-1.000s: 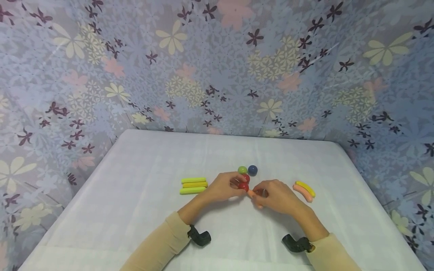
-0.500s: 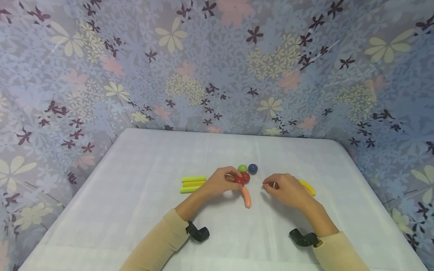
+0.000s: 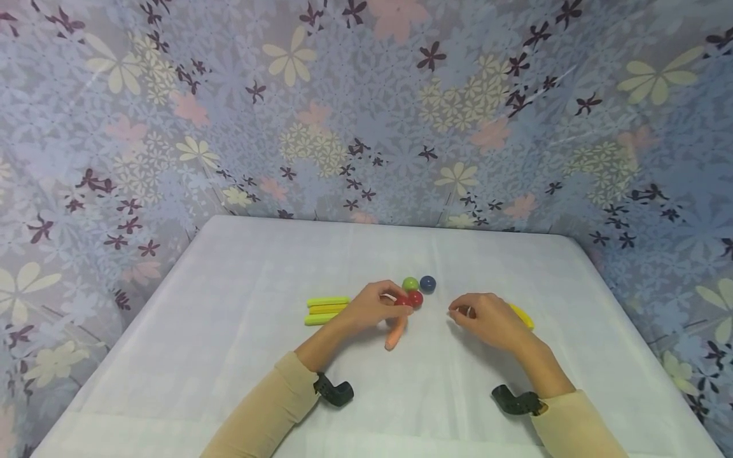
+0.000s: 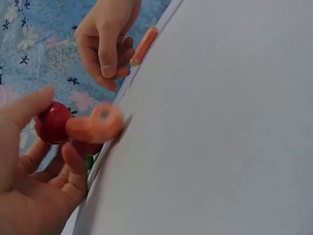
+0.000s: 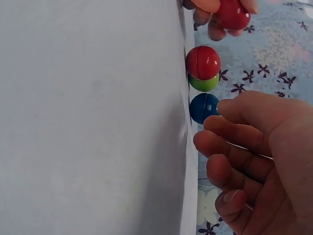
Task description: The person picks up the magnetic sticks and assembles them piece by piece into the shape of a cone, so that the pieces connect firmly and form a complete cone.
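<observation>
Since half a second ago the held salmon stick (image 3: 396, 334) has swung beneath the left hand (image 3: 375, 305), from about 5 o'clock to 7 o'clock, and the right hand (image 3: 489, 321) has edged a little further off toward 3 o'clock. The left fingers pinch the held red ball (image 3: 403, 301), to which the stick's upper end seems joined; the right fingers are loosely curved, with nothing in them.

As far as I can judge, one ball-to-stick joint is made and the other pieces remain unused. From the held ball in the head view, a second red ball (image 3: 415, 299) sits at 3 o'clock, a blue ball (image 3: 427, 284) at 2 and a green ball (image 3: 410, 284) at 1. Three straight sticks (image 3: 326, 310) lie on the desk (image 3: 258, 267) at 9 o'clock; a yellow curved stick (image 3: 522, 316) lies at 3, partly behind the right hand.

The two red balls look side by side from the head, but the right wrist view shows a gap between them. The left wrist view reveals another salmon stick (image 4: 145, 46) at the right hand's 3 o'clock, which the head view hides. Only the head view shows the straight sticks.
</observation>
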The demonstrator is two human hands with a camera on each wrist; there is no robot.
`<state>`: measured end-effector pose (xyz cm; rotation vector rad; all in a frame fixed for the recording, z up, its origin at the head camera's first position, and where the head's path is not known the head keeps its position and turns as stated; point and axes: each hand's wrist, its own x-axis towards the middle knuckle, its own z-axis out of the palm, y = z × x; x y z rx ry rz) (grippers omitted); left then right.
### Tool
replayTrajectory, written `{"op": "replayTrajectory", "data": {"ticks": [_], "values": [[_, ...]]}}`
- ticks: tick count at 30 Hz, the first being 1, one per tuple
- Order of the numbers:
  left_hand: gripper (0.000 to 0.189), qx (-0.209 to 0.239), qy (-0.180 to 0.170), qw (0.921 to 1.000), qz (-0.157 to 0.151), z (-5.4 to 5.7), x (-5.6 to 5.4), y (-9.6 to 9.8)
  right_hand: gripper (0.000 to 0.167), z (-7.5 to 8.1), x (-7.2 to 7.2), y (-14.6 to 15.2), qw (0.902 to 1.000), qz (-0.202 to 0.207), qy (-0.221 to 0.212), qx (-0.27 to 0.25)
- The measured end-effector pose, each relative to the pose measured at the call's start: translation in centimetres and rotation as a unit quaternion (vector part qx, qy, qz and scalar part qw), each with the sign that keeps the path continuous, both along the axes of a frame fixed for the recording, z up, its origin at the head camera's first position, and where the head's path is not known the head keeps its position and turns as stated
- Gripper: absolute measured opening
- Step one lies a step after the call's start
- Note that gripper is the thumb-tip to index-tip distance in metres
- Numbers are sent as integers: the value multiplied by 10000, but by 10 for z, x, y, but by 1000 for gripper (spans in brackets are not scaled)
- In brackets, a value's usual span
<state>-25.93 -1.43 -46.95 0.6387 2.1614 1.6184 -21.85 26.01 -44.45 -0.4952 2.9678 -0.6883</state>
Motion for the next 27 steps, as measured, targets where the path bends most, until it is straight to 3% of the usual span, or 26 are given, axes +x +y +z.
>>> {"op": "replayTrajectory", "data": {"ticks": [7,15,21,27], "values": [[44,-614,452,9971,-61,3,3,3,18,-1,-2,0,9999,-59,-22,-98],[45,-328,168,9993,18,0,2,2,19,-2,-4,0,9998,-52,-5,-195],[44,-375,139,9988,-295,4,1,-1,20,-3,-6,2,9998,-87,-32,-155],[39,-659,454,9962,-343,6,1,-3,21,-2,-6,7,9997,-203,12,-132]]}}
